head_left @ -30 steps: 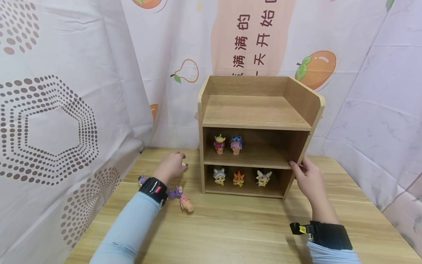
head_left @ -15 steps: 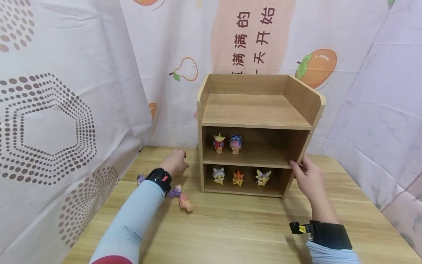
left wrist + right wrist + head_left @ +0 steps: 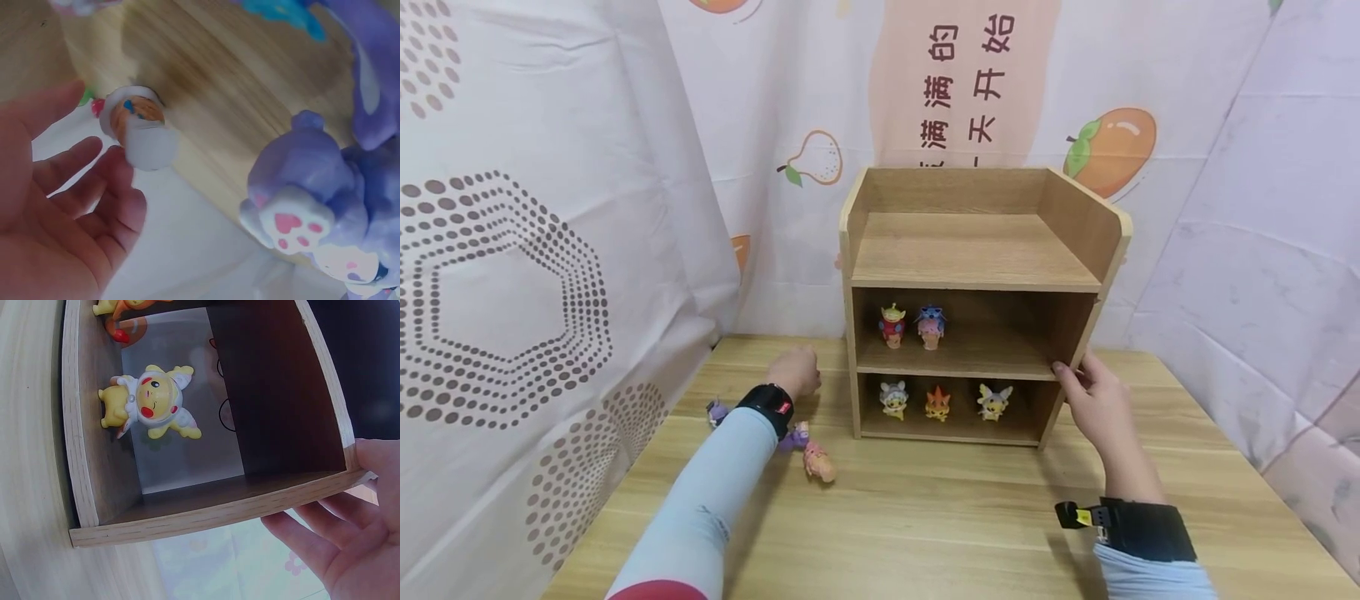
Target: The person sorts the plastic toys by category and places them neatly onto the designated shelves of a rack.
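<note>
My left hand (image 3: 796,372) is low over the table, left of the wooden shelf (image 3: 977,250). In the left wrist view its curved fingers are beside a small figurine with a white base and orange middle (image 3: 147,134); fingertips seem to touch it, while the thumb stands apart. The head view hides that figurine behind the hand. My right hand (image 3: 1097,400) grips the shelf's right side panel, thumb at the front edge, fingers along the outer face. Inside the bottom compartment, a yellow figurine in a white hood (image 3: 153,403) stands nearest that panel.
A purple figurine (image 3: 795,436), a pink one with a cone (image 3: 818,462) and another purple one (image 3: 717,412) lie around the left forearm. The middle compartment holds a red figurine (image 3: 892,327) and a blue one (image 3: 931,327). An orange figurine (image 3: 937,403) stands below.
My left hand has turned so its back faces up more, and the small white-and-red thing at its fingertips has gone out of sight in the head view. The right hand keeps its grip.
</note>
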`<state>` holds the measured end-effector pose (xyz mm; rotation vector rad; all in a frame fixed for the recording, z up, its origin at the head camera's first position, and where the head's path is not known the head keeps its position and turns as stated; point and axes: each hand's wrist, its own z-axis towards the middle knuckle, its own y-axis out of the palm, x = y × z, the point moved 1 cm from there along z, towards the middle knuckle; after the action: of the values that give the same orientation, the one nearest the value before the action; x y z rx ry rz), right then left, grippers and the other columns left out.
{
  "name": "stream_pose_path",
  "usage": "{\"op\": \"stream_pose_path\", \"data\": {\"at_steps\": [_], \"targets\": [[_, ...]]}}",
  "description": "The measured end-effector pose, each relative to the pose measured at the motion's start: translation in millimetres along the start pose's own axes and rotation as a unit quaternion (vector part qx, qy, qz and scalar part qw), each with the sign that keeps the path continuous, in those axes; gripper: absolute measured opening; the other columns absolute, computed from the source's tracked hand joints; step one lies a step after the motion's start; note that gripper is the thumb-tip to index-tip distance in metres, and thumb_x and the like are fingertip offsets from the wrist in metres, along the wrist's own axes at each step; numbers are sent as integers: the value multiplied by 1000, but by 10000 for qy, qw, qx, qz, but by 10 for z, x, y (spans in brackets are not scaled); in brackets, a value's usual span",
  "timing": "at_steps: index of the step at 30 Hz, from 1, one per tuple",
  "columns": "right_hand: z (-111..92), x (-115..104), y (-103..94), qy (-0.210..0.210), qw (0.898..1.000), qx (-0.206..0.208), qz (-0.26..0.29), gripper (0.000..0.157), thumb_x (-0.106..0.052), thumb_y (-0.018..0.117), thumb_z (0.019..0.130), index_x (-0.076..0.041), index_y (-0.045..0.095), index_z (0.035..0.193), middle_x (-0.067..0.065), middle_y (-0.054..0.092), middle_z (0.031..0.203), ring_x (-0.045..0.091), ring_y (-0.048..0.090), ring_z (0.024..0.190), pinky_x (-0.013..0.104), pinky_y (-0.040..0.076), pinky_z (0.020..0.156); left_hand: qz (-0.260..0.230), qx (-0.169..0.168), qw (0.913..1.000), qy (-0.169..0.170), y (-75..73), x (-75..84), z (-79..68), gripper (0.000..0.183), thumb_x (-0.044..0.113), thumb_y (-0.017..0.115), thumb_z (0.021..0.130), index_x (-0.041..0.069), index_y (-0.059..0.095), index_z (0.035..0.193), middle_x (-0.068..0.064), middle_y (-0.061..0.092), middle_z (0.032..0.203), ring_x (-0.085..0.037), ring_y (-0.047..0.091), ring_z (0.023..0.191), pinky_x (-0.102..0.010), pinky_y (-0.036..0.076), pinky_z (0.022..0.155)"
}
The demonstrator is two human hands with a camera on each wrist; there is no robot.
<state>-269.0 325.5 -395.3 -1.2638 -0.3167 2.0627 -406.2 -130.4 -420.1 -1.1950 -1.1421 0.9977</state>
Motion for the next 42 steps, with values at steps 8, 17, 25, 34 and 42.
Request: {"op": "stream_pose_path", "data": {"at_steps": [8, 17, 25, 34, 42], "targets": [[10, 16, 17, -80, 9999, 66, 21, 43, -32, 56, 106, -5, 58, 139, 29, 62, 129, 47, 63, 114, 8, 48, 63, 163, -196, 9992, -319, 28, -38, 8, 13, 17, 74, 88, 9, 65, 82, -6, 61, 79, -24, 58, 72, -39, 49, 57], [4, 18, 7, -60, 10000, 14, -67, 44, -34, 56, 106, -7, 58, 140, 28, 62, 130, 47, 63, 115, 16, 54, 66, 312, -350, 9980, -426, 54, -56, 37, 7, 16, 74, 89, 9, 73, 89, -7, 67, 88, -24, 61, 77, -46, 54, 63], [10, 25, 11, -45, 10000, 46, -50, 44, -34, 56, 105, -6, 58, 139, 28, 63, 129, 46, 63, 114, 8, 48, 64, 455, -399, 9974, -403, 101, -105, 130, 12, 9, 73, 88, 5, 75, 99, -14, 71, 101, -26, 63, 81, -51, 56, 67], [13, 8, -4, 21, 9999, 12, -110, 46, -36, 55, 106, -7, 57, 141, 28, 62, 131, 46, 63, 115, 28, 59, 68, 464, -399, 9977, -302, 114, -144, 144, 9, 4, 72, 88, 2, 75, 97, -15, 70, 98, -26, 62, 78, -47, 56, 66], [8, 16, -4, -21, 9999, 23, -136, 45, -35, 55, 106, -7, 58, 140, 29, 62, 130, 46, 63, 114, 28, 59, 68, 300, -215, 9993, -100, 70, -138, 69, 13, 10, 67, 95, 1, 76, 97, -15, 72, 96, -26, 63, 76, -46, 56, 68]]}}
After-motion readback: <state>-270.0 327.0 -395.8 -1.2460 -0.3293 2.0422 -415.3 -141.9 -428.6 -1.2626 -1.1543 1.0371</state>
